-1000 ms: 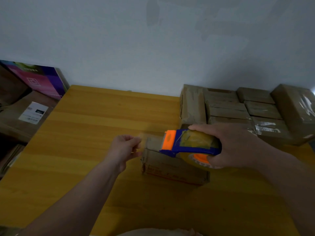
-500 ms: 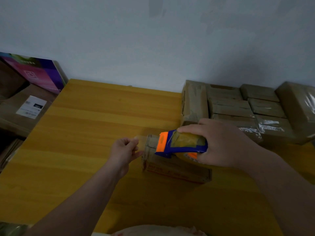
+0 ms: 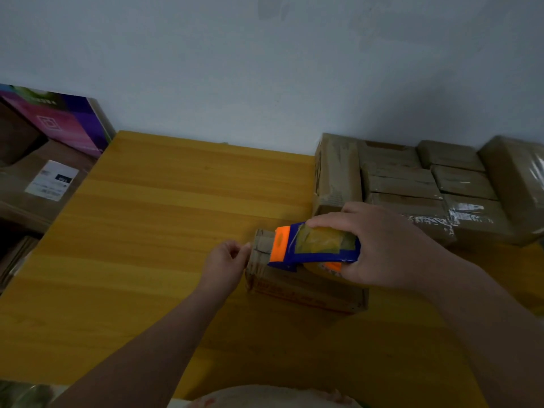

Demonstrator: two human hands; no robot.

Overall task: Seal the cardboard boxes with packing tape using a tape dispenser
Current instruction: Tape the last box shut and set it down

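Tape dispenser (image 3: 316, 249) at left edge of box (image 3: 306, 293)

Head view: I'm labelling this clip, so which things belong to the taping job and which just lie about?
Job: tape dispenser in right hand; small box under it; left hand at that box's end; stacked taped boxes.
Lying about: purple box, labelled carton, both left of the table.

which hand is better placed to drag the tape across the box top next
Right hand: it grips the tape dispenser over the box, near its left end. Left hand just pinches the tape there.
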